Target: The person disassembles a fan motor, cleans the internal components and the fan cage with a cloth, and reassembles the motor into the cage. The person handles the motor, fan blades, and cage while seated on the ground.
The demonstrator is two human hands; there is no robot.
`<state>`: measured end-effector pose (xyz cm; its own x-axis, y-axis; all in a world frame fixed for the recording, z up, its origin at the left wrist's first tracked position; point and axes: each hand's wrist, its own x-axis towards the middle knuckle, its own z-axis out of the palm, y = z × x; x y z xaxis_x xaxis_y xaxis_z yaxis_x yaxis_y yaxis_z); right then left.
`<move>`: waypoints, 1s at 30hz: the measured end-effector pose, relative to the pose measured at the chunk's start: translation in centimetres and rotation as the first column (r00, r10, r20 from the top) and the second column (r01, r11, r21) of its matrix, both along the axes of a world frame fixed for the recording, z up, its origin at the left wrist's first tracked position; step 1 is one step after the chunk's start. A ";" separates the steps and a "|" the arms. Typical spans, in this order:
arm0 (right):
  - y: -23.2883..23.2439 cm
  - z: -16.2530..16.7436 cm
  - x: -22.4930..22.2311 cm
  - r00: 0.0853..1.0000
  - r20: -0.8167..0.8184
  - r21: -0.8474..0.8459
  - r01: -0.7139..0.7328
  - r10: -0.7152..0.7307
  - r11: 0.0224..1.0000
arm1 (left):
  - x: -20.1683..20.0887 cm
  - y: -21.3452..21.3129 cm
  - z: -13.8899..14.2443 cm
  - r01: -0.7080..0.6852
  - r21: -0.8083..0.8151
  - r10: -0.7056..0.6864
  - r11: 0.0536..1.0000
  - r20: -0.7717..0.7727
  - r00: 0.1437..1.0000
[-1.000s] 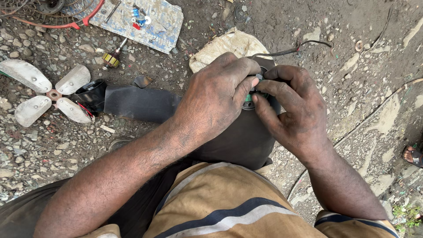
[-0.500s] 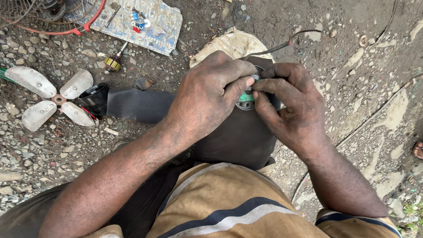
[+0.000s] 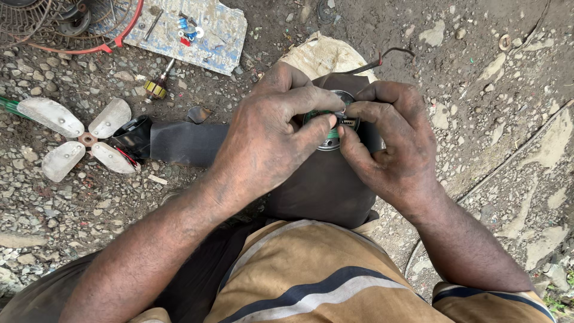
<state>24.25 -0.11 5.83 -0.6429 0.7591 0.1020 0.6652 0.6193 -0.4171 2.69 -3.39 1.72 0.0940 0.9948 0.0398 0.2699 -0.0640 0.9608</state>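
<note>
Green round part (image 3: 332, 136) pinched between both hands' fingers (image 3: 317, 127)

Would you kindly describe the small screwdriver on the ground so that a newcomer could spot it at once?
Start at the pale four-bladed fan propeller lying on the gravel at the left. Up and to its right, just below the worn blue-grey board scattered with small parts, lies the short screwdriver. Its yellow-and-dark banded handle sets it apart from the grey stones around it.
</note>
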 end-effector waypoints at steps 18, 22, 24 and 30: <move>1.0 1.1 0.9 1.000 -0.006 -0.052 -0.025 0.024 0.998 | 1.4 -0.5 2.7 -0.039 0.115 0.062 0.993 -0.200 0.978; 1.9 1.4 1.0 0.999 -0.035 -0.021 -0.043 0.042 0.999 | 1.4 0.3 3.8 -0.015 0.134 0.052 0.991 -0.279 0.959; 2.4 1.4 1.0 0.997 -0.040 0.029 -0.060 0.062 0.998 | 1.5 0.7 4.3 -0.008 0.134 0.048 0.991 -0.300 0.953; 2.7 1.4 1.3 0.997 -0.052 0.003 -0.051 0.051 0.999 | 1.4 1.1 4.4 0.029 0.147 0.024 0.989 -0.347 0.937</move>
